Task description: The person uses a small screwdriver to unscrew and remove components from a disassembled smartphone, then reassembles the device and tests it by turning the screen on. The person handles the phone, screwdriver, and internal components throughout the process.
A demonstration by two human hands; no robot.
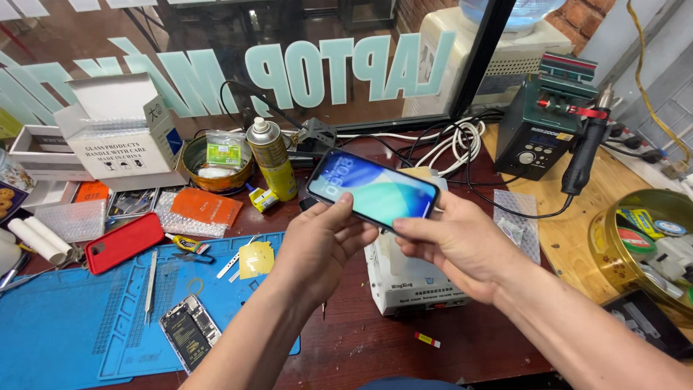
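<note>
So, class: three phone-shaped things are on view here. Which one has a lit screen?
The phone held in both hands; the opened phone body on the blue mat and the red case show no display.

phone (373,189) above white box (404,278) | spray can (271,157) left | mat (72,318) far left

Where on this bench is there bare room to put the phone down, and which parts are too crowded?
The blue mat is bare at its near-left part, left of the opened phone body. The dark wood is free in front of the white box, except for a small sticker. It is crowded behind, around the spray can, the round tin and the cables.
</note>
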